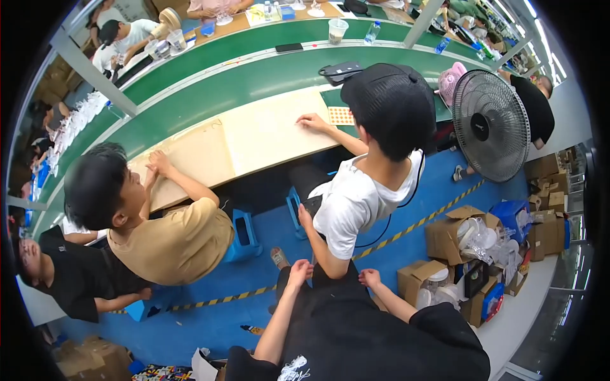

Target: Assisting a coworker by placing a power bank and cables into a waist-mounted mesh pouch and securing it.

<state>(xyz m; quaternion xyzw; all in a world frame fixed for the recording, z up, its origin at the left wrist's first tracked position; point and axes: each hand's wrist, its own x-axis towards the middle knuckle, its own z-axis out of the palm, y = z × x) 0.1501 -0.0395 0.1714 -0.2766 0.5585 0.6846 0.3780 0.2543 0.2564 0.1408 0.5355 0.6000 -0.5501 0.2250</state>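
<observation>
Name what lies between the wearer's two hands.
In the head view, only black cloth fills the gap between the left hand and the right hand, just below the seated person's white shirt. Whose garment it is cannot be told.

The black trousers (337, 317) cover the person's knees, at six o'clock. The left hand (298, 272) and right hand (369, 277) rest empty on them, fingers loosely curled, slightly apart.
</observation>
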